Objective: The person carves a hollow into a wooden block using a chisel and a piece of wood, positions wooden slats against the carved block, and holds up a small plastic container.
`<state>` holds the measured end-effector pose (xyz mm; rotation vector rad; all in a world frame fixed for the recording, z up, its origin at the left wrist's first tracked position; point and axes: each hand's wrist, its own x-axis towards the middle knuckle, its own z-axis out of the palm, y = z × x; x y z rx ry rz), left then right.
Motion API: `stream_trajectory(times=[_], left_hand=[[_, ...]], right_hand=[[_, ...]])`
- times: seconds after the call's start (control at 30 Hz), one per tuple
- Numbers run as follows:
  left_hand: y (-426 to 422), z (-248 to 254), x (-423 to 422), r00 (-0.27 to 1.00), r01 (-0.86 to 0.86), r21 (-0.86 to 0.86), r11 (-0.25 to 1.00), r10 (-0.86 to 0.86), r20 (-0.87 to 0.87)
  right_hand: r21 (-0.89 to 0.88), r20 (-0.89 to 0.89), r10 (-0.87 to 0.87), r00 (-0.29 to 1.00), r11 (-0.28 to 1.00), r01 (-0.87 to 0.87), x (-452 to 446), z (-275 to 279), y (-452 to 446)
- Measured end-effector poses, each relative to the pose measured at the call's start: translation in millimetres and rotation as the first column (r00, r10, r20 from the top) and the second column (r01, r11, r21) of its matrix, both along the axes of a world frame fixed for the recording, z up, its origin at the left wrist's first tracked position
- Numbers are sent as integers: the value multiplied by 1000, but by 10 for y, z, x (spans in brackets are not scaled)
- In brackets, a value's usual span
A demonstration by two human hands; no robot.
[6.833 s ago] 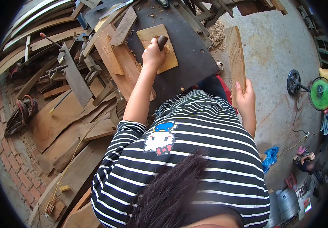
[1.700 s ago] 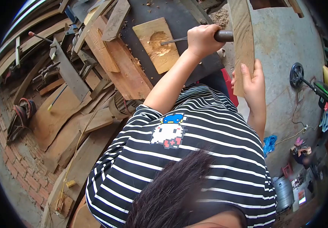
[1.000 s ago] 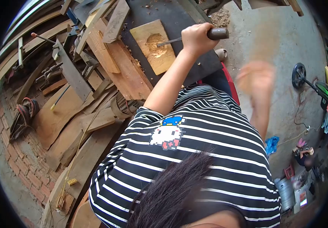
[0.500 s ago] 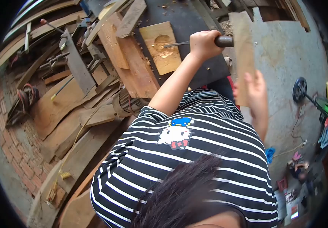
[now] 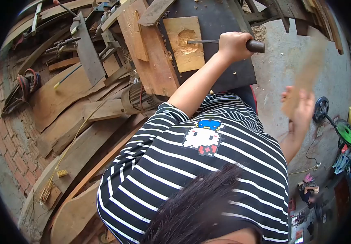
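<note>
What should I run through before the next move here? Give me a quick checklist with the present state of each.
1. Left hand closed around the chisel: ok.
2. Chisel tip within the outline of the hollow in the board: ok; whether it bites into the wood, cannot tell.
3. Handle end sticking out past the fist, uncovered: ok.
4. Slat in the right hand, apart from the handle end: ok.
5. Slat grip firm: cannot tell, both are blurred.
6. Board fixed to the bench: cannot tell; no clamp shows on it.
</note>
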<state>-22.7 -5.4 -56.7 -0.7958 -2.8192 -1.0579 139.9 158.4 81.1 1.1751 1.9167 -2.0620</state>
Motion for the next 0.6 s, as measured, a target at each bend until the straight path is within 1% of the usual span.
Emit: stream_trajectory(times=[0.03,0.07,0.1,0.13,0.17,0.2,0.27,0.3,0.33,0.37,0.4,0.43,0.47,0.5,0.53,0.57,0.6], left_hand=[[-2,31,2,1000,3,-2,1000,-3,8],[-1,26,-11,1000,3,-1,1000,-3,7],[-2,19,1,1000,6,-2,1000,-6,5],[2,23,-1,1000,7,-2,1000,-7,-2],[-14,5,6,1000,8,-2,1000,-8,-2],[-50,-30,18,1000,16,-19,1000,-16,6],[-68,-27,-31,1000,18,-38,999,-17,5],[-75,-13,-21,1000,17,-39,999,-17,5],[-82,-9,-9,1000,18,-39,999,-18,6],[-80,-8,-11,999,24,-54,998,-23,30],[-82,-6,-19,999,28,-56,998,-26,29],[-77,-15,-26,999,25,-54,998,-24,21],[-73,-27,-15,1000,23,-52,998,-22,18],[-66,-40,-13,1000,25,-48,999,-24,18],[-73,-56,-14,1000,16,-74,997,-15,24],[-84,-53,-8,999,12,-103,995,-9,32],[-96,-49,3,999,15,-100,995,-12,35]], right_hand=[[82,-132,-246,960,963,258,-39,-34,66],[126,-277,-461,843,852,508,-86,-66,98],[78,-301,-537,788,810,582,-110,-235,4],[15,-197,-207,958,977,215,-47,-318,-80],[-86,-123,167,978,980,-178,7,-381,-191],[-114,29,108,994,988,-104,-1,-398,-474],[-169,12,171,985,972,-166,-60,-104,-322],[-175,14,171,985,971,-166,-36,-20,-212],[-72,-27,36,999,997,-38,-3,44,-81],[28,-81,-93,992,995,96,8,71,-22],[27,-83,-97,992,995,99,-41,5,-49],[90,-200,-363,910,918,386,-165,-80,-134],[118,-324,-582,746,758,642,-213,-155,-210],[27,-211,-427,879,896,442,-142,-293,-285],[-11,-58,-127,990,992,126,-149,-276,-382],[-100,80,198,977,977,-190,-148,-226,-503],[-234,16,261,965,940,-250,-166,-143,-533]])
